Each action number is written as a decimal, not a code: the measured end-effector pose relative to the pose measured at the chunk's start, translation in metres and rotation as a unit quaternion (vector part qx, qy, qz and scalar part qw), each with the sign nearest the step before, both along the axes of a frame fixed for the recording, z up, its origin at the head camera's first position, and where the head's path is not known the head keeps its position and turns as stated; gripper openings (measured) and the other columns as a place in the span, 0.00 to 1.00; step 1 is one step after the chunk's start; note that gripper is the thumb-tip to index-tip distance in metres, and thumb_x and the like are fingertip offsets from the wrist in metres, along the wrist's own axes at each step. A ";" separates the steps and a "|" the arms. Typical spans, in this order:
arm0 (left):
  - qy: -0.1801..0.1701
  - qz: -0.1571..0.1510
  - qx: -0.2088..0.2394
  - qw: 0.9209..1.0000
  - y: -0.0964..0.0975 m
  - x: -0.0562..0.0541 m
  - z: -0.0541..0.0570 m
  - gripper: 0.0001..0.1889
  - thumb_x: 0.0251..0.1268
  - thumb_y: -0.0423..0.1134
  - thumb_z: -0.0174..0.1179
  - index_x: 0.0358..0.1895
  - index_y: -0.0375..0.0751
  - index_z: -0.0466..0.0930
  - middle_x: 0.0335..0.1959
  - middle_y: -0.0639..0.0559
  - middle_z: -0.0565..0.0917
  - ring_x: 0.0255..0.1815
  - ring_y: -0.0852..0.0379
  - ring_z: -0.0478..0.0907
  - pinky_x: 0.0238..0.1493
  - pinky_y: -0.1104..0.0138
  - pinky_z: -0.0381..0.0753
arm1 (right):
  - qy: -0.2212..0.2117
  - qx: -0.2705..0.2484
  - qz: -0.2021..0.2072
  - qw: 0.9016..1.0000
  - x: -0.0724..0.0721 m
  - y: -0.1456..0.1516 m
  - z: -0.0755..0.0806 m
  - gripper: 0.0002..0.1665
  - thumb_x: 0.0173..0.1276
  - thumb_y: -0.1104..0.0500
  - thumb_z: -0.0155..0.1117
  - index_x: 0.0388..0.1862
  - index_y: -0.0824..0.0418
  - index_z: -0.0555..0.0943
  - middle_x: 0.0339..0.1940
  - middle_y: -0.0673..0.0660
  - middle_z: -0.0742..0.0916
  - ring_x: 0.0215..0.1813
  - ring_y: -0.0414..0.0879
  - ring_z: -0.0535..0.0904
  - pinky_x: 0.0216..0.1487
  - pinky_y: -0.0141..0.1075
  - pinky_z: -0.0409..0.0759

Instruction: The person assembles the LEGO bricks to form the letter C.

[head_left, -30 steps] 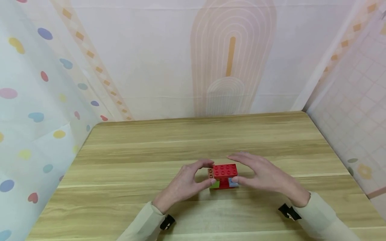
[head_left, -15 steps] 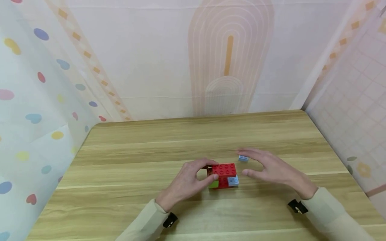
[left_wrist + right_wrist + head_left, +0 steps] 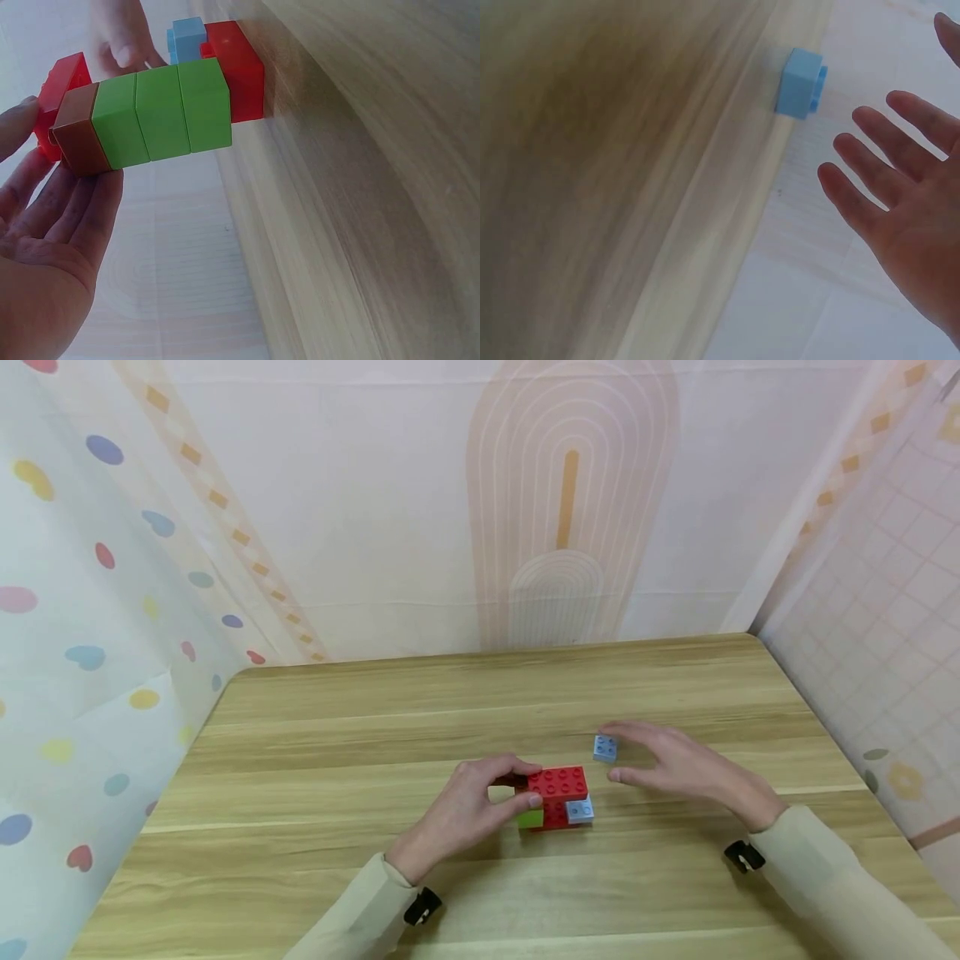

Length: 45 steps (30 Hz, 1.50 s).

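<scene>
A stack of toy building bricks stands on the table. Its top red brick is pinched near the left end between the thumb and fingers of my left hand. In the left wrist view, a brown brick sits under it, above several green bricks and a red base brick. A light blue brick is on the right end of that base. Behind and to the right, a loose light blue brick lies studs up. Beside it hovers my right hand, fingers extended and holding nothing.
The wooden table reaches back to a patterned cloth. More cloth hangs along the left and right sides. Black straps show at both sleeve cuffs.
My right hand has moved away from the stack, right and back, uncovering the loose light blue brick. My left fingers have shifted slightly right, onto the top red brick.
</scene>
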<state>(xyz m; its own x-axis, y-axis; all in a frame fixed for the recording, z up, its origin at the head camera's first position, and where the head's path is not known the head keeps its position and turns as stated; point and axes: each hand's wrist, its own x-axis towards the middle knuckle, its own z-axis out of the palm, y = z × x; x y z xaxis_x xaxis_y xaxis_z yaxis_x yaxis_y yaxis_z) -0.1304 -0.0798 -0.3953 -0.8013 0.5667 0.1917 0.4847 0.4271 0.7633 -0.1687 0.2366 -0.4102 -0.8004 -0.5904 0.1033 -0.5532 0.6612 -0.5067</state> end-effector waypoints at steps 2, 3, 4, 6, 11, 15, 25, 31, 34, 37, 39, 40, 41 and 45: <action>-0.003 0.002 0.001 1.000 0.000 0.000 0.000 0.17 0.66 0.42 0.67 0.55 0.44 0.82 0.47 0.58 0.85 0.47 0.65 0.81 0.51 0.59 0.83 | -0.007 0.002 -0.003 1.000 -0.004 0.000 -0.002 0.40 0.69 0.39 0.64 0.70 0.63 0.71 0.68 0.63 0.76 0.69 0.61 0.70 0.66 0.58 0.68; -0.004 0.002 0.003 1.000 0.000 0.000 0.000 0.17 0.66 0.42 0.67 0.55 0.44 0.82 0.47 0.58 0.85 0.47 0.64 0.81 0.51 0.59 0.83 | -0.013 0.003 -0.005 1.000 -0.007 0.001 -0.002 0.41 0.68 0.40 0.65 0.70 0.63 0.71 0.68 0.63 0.76 0.69 0.61 0.70 0.66 0.58 0.68; -0.005 0.002 0.004 1.000 0.000 0.000 -0.001 0.17 0.66 0.43 0.67 0.55 0.44 0.82 0.47 0.58 0.85 0.47 0.64 0.81 0.51 0.59 0.83 | -0.016 0.004 -0.007 1.000 -0.009 0.001 -0.003 0.41 0.68 0.40 0.65 0.70 0.63 0.71 0.68 0.63 0.76 0.69 0.62 0.70 0.66 0.59 0.68; -0.005 0.003 0.006 1.000 0.000 0.000 -0.001 0.17 0.66 0.43 0.67 0.55 0.44 0.82 0.47 0.58 0.85 0.47 0.64 0.81 0.52 0.59 0.83 | -0.025 0.008 -0.007 1.000 -0.013 0.001 -0.003 0.41 0.68 0.41 0.66 0.70 0.63 0.71 0.68 0.63 0.76 0.68 0.62 0.70 0.66 0.59 0.68; -0.007 0.006 0.007 1.000 -0.001 0.001 -0.001 0.17 0.65 0.42 0.67 0.55 0.44 0.82 0.47 0.59 0.85 0.48 0.65 0.81 0.54 0.66 0.81 | -0.049 0.025 -0.011 0.998 -0.023 0.001 -0.003 0.42 0.67 0.41 0.67 0.71 0.63 0.71 0.68 0.62 0.76 0.68 0.61 0.70 0.66 0.59 0.69; -0.009 0.009 0.006 1.000 -0.001 0.001 -0.001 0.17 0.65 0.42 0.67 0.55 0.44 0.82 0.47 0.59 0.85 0.48 0.65 0.81 0.54 0.67 0.80 | -0.062 0.034 -0.012 0.997 -0.028 0.001 -0.004 0.41 0.67 0.41 0.67 0.70 0.63 0.71 0.67 0.62 0.77 0.68 0.61 0.70 0.66 0.58 0.69; -0.020 0.010 0.008 1.000 -0.001 0.002 -0.001 0.17 0.65 0.43 0.67 0.55 0.44 0.82 0.48 0.58 0.85 0.48 0.65 0.81 0.54 0.62 0.81 | -0.090 0.049 -0.016 0.995 -0.038 -0.003 -0.008 0.39 0.65 0.41 0.69 0.68 0.62 0.74 0.64 0.59 0.80 0.65 0.57 0.74 0.66 0.57 0.70; -0.026 0.003 0.018 0.999 0.000 0.002 0.000 0.17 0.66 0.44 0.66 0.56 0.44 0.82 0.48 0.58 0.85 0.48 0.64 0.81 0.55 0.58 0.81 | -0.084 0.056 -0.016 0.995 -0.041 -0.006 -0.008 0.37 0.63 0.43 0.72 0.64 0.63 0.77 0.60 0.57 0.82 0.62 0.54 0.76 0.64 0.54 0.72; -0.030 0.002 0.021 0.999 0.000 0.002 -0.001 0.17 0.66 0.44 0.66 0.56 0.44 0.82 0.49 0.58 0.85 0.48 0.64 0.81 0.53 0.58 0.82 | -0.082 0.057 -0.016 0.995 -0.042 -0.006 -0.009 0.36 0.62 0.43 0.73 0.62 0.63 0.79 0.57 0.56 0.83 0.59 0.52 0.77 0.62 0.52 0.74; -0.034 0.003 0.021 0.999 0.000 0.002 -0.001 0.18 0.66 0.45 0.66 0.56 0.45 0.82 0.49 0.58 0.85 0.49 0.64 0.81 0.52 0.56 0.83 | -0.078 0.060 -0.014 0.995 -0.043 -0.006 -0.011 0.34 0.62 0.43 0.73 0.60 0.63 0.80 0.54 0.55 0.83 0.56 0.50 0.78 0.60 0.52 0.76; -0.036 0.004 0.020 0.999 0.000 0.002 -0.001 0.18 0.67 0.46 0.65 0.56 0.45 0.81 0.49 0.58 0.85 0.49 0.63 0.81 0.51 0.54 0.83 | -0.075 0.061 -0.011 0.995 -0.044 -0.006 -0.012 0.33 0.62 0.44 0.73 0.59 0.63 0.81 0.52 0.54 0.83 0.54 0.50 0.78 0.59 0.52 0.77; -0.035 0.004 0.020 0.999 0.000 0.002 -0.001 0.18 0.67 0.46 0.65 0.56 0.45 0.81 0.49 0.58 0.85 0.49 0.64 0.81 0.51 0.54 0.83 | -0.072 0.062 -0.008 0.995 -0.044 -0.006 -0.012 0.32 0.63 0.44 0.73 0.58 0.63 0.81 0.52 0.54 0.84 0.54 0.50 0.79 0.58 0.51 0.77; -0.033 0.004 0.019 0.999 0.000 0.002 -0.001 0.18 0.66 0.46 0.66 0.56 0.45 0.81 0.49 0.58 0.85 0.49 0.64 0.81 0.52 0.56 0.83 | -0.069 0.063 -0.006 0.996 -0.045 -0.006 -0.012 0.30 0.63 0.45 0.73 0.57 0.63 0.81 0.51 0.53 0.84 0.53 0.50 0.79 0.58 0.51 0.77; -0.020 0.005 0.014 1.000 0.000 0.002 -0.001 0.17 0.66 0.44 0.66 0.55 0.44 0.82 0.48 0.58 0.85 0.49 0.65 0.81 0.54 0.63 0.81 | -0.057 0.068 0.001 0.996 -0.045 -0.007 -0.013 0.25 0.65 0.49 0.72 0.56 0.63 0.82 0.50 0.54 0.84 0.54 0.51 0.79 0.58 0.50 0.78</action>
<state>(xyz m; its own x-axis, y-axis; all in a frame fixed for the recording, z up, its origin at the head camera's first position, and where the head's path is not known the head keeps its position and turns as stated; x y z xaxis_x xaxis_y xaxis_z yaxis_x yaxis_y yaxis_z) -0.1288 -0.0801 -0.3966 -0.8145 0.5530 0.1754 0.4498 0.4110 0.7930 -0.2133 0.2300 -0.4230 -0.8016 -0.5940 -0.0685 -0.4985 0.7271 -0.4721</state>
